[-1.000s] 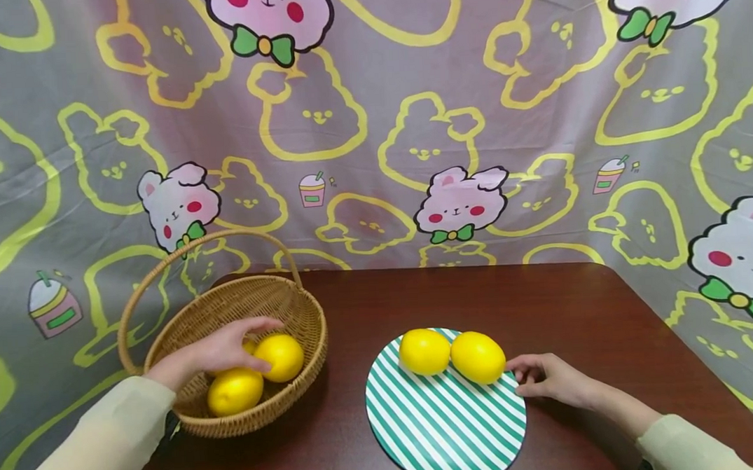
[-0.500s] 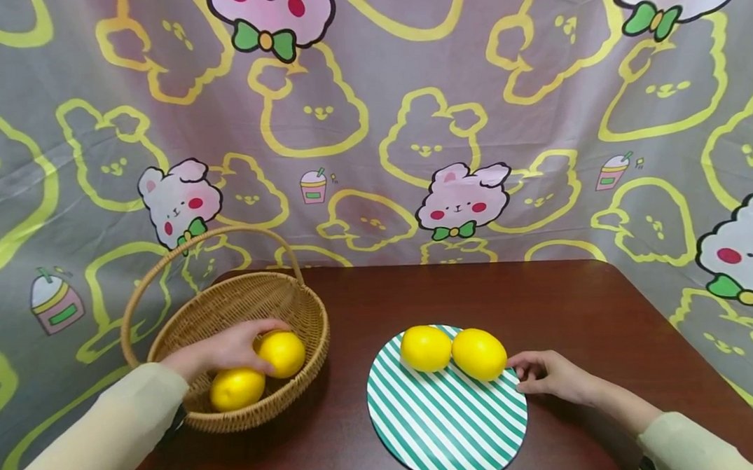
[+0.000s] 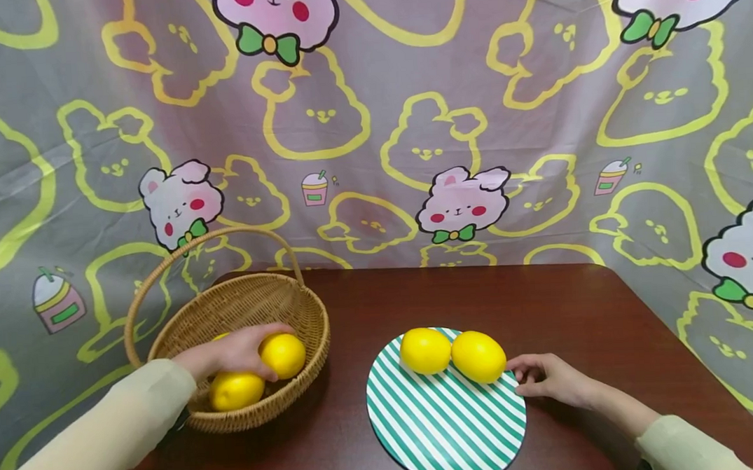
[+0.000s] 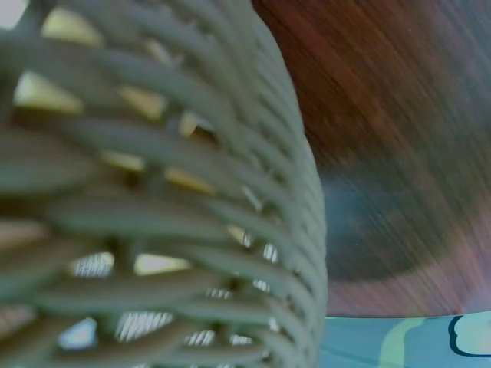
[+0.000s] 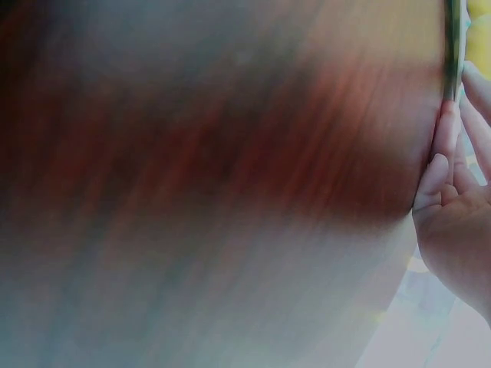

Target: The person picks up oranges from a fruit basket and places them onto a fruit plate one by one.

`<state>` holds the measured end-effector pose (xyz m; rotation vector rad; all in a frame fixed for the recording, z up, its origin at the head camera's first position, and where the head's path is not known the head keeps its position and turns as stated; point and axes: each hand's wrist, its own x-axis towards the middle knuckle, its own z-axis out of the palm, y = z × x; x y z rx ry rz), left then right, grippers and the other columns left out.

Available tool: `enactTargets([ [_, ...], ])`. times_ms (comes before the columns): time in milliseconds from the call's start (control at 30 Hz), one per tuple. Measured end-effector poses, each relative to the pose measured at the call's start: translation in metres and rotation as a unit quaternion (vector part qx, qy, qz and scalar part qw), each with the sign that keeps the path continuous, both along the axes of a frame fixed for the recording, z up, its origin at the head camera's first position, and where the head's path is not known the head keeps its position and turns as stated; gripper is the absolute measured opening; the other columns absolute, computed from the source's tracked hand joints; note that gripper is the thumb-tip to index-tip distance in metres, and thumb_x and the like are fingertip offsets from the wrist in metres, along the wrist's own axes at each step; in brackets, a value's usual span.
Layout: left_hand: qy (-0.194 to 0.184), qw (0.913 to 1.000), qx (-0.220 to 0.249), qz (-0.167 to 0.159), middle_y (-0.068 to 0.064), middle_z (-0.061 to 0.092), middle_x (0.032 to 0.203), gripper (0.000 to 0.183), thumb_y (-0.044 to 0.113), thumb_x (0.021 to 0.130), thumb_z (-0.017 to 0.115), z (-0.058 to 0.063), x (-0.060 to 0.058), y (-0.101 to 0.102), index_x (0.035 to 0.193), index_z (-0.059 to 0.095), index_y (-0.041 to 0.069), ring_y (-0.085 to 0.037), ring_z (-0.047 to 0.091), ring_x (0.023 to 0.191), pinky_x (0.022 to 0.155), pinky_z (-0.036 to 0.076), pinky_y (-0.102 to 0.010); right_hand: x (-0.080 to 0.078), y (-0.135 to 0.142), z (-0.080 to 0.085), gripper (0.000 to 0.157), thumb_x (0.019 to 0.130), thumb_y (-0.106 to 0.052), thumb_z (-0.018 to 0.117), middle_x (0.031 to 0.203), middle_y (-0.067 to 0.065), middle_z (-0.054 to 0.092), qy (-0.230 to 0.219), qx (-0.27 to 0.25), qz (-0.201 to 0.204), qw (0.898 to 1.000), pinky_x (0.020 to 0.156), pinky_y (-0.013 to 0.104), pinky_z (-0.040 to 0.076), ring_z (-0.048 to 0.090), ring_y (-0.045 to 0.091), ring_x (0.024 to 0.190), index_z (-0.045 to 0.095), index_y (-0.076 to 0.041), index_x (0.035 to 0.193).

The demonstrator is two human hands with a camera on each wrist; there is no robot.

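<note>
In the head view, my left hand (image 3: 245, 349) reaches into a wicker basket (image 3: 315, 353), its fingers and thumb curled round a yellow lemon (image 3: 283, 356). A second lemon (image 3: 237, 390) lies beneath that hand, and a third peeks out behind it. My right hand (image 3: 550, 380) holds the right edge of a round flat plate (image 3: 448, 435) with green and white stripes. Two lemons, one on the left (image 3: 425, 351) and one on the right (image 3: 478, 357), sit side by side on its far part. The basket's weave fills much of the left wrist view, hiding the left hand.
The basket's tall arched handle (image 3: 209, 235) rises over the left forearm. Everything stands on a dark reddish-brown wooden table (image 3: 367, 298). A grey curtain (image 3: 369, 74) with cartoon prints hangs behind and beside the table.
My left hand has moved slightly right and its fingers have closed over the right lemon in the basket. The right hand and the plate stay in place.
</note>
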<state>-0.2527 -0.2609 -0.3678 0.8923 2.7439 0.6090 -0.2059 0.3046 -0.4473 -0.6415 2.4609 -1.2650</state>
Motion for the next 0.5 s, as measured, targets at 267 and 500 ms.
enactTargets([
  [267,-0.002,1.0,-0.006,0.004,-0.012,0.06,0.117,0.075,0.031,0.064,0.087,0.0018,-0.0012,0.0019,0.128,0.053,0.012,-0.025,0.056,0.096,0.08,0.044,-0.045,0.0006,-0.0005,0.0009,0.041,0.087,-0.015,0.074,0.091,0.005,0.057,-0.003,-0.006,-0.003,1.0,0.063,0.022,0.045,0.053,0.015,0.074,0.061,0.004,0.121],
  [500,-0.018,0.9997,-0.017,-0.002,-0.013,0.06,0.117,0.079,0.031,0.064,0.087,0.0007,-0.0016,0.0011,0.132,0.05,0.012,-0.026,0.056,0.096,0.079,0.044,-0.046,0.0017,-0.0018,0.0009,0.041,0.087,-0.015,0.074,0.092,0.006,0.058,-0.004,-0.01,0.001,1.0,0.065,0.022,0.046,0.053,0.015,0.074,0.061,0.004,0.121],
])
